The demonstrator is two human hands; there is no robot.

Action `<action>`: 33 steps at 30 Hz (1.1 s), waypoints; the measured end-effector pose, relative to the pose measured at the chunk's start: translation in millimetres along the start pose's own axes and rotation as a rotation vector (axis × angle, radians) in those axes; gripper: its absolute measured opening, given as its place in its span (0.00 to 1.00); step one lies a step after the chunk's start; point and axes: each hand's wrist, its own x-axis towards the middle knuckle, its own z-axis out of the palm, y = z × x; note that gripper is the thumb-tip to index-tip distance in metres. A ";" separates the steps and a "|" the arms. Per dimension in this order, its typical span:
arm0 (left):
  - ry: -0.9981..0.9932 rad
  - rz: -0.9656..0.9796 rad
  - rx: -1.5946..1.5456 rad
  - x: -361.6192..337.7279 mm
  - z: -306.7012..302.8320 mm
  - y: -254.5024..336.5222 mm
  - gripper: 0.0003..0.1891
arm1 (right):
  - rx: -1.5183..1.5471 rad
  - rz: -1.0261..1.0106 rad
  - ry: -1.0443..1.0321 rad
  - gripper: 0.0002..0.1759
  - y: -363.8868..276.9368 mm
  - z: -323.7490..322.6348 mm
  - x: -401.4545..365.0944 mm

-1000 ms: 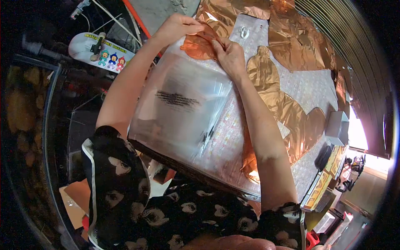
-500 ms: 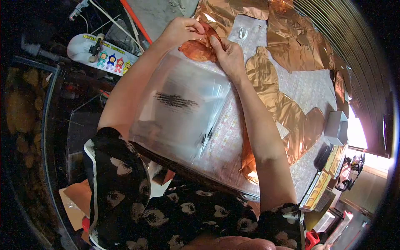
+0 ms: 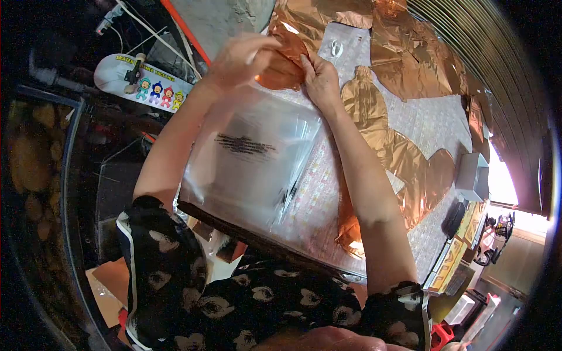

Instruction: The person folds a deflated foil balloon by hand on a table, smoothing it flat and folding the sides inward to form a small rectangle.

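Note:
An orange-copper foil piece (image 3: 285, 71) hangs above the far side of the table. My right hand (image 3: 322, 82) pinches its right edge between thumb and fingers. To its left, my left hand (image 3: 243, 58) is smeared by motion, beside the foil's left edge; its finger pose is unclear. Nearer to me lies a stack of clear plastic bags (image 3: 234, 169) with black print. Flat copper-coloured foil shapes (image 3: 404, 155) lie right of my right forearm.
More copper foil (image 3: 415, 64) covers the table's far side. Scissors (image 3: 336, 50) lie on the patterned cloth (image 3: 445, 120). A grey box (image 3: 472, 176) and yellow boxes (image 3: 453, 257) stand at the right edge. A skateboard (image 3: 140, 82) is at the left.
My left hand has moved left and slightly down, off the foil's upper part. The foil now hangs more spread out from my right hand, which has barely moved.

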 end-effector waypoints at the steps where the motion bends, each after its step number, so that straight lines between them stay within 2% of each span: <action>1: -0.134 0.012 0.002 -0.3 2.5 6.0 0.13 | 0.010 0.006 -0.019 0.16 1.0 -1.0 3.0; 2: -0.269 0.020 0.003 -0.1 3.8 10.8 0.13 | 0.009 0.000 -0.023 0.16 3.4 -1.1 5.3; 3: -0.266 0.020 0.006 -2.0 7.5 8.9 0.13 | 0.083 -0.021 -0.025 0.16 11.5 -0.4 8.4; 5: -0.417 -0.159 -0.062 -2.7 19.8 -1.1 0.12 | 0.155 -0.050 -0.021 0.15 17.6 1.0 20.3; 7: -0.411 -0.130 0.001 9.3 29.6 -7.6 0.12 | 0.352 -0.049 0.015 0.12 12.8 2.3 32.8; 8: -0.406 -0.111 0.064 15.3 34.6 -10.9 0.12 | 0.350 -0.053 0.014 0.12 10.6 -2.2 42.1; 10: -0.405 -0.075 0.180 29.8 46.8 -16.0 0.14 | 0.132 0.024 -0.061 0.13 -20.4 -21.2 65.0; 12: -0.405 -0.037 0.296 42.3 62.3 -19.3 0.16 | -0.038 -0.253 0.126 0.15 -43.6 -34.9 88.4; 14: -0.292 -0.071 0.295 45.2 80.2 -21.7 0.21 | -0.165 -0.406 0.322 0.15 -62.0 -60.8 112.6; 16: -0.326 -0.114 0.350 46.1 88.0 -21.5 0.23 | -0.165 -0.492 0.380 0.11 -30.0 -112.7 179.4; 17: -0.360 -0.159 0.408 46.0 93.8 -21.0 0.25 | -0.060 -0.372 0.370 0.11 -77.6 -140.7 165.7; 18: -0.342 -0.154 0.416 40.0 106.0 -34.3 0.26 | 0.367 -0.348 0.336 0.11 -59.9 -185.0 200.8; 19: -0.340 -0.148 0.409 44.4 102.6 -33.5 0.26 | 0.124 -0.256 0.345 0.12 -86.1 -233.8 190.0; 20: -0.397 -0.202 0.382 48.9 99.6 -32.2 0.25 | -0.013 -0.331 0.325 0.13 -87.3 -274.6 198.4; 21: -0.454 -0.254 0.351 52.2 98.6 -29.7 0.25 | -0.329 0.101 0.471 0.15 -154.9 -283.7 153.9; 22: -0.440 -0.268 0.349 53.7 101.1 -29.9 0.25 | -0.051 0.134 0.555 0.15 -205.7 -276.4 117.2; 23: -0.440 -0.257 0.334 53.2 103.1 -32.6 0.25 | 0.074 -0.231 0.248 0.16 -200.9 -311.4 92.5; 24: -0.366 -0.187 0.399 52.1 106.2 -36.2 0.24 | 0.333 0.068 0.428 0.30 -215.3 -343.2 103.6; 25: -0.291 -0.117 0.463 54.9 109.8 -31.6 0.24 | 0.013 -0.058 0.317 0.17 -226.0 -363.2 85.3; 26: -0.164 -0.084 0.376 59.1 116.8 -24.2 0.23 | -0.016 -0.055 0.412 0.17 -234.4 -378.1 72.4; 27: -0.159 -0.074 0.368 67.0 117.5 -7.3 0.23 | -0.043 -0.056 0.504 0.17 -243.7 -389.3 61.6; 29: -0.564 -0.183 0.154 80.6 112.1 46.9 0.23 | -0.024 -0.118 0.430 0.19 -255.6 -433.4 46.6; 31: -0.476 0.014 -0.120 67.0 116.0 106.5 0.23 | -0.016 -0.134 0.409 0.20 -273.8 -441.9 19.0; 33: -0.503 0.068 -0.099 55.8 133.1 140.5 0.24 | 0.095 -0.190 0.385 0.20 -284.7 -451.3 -1.6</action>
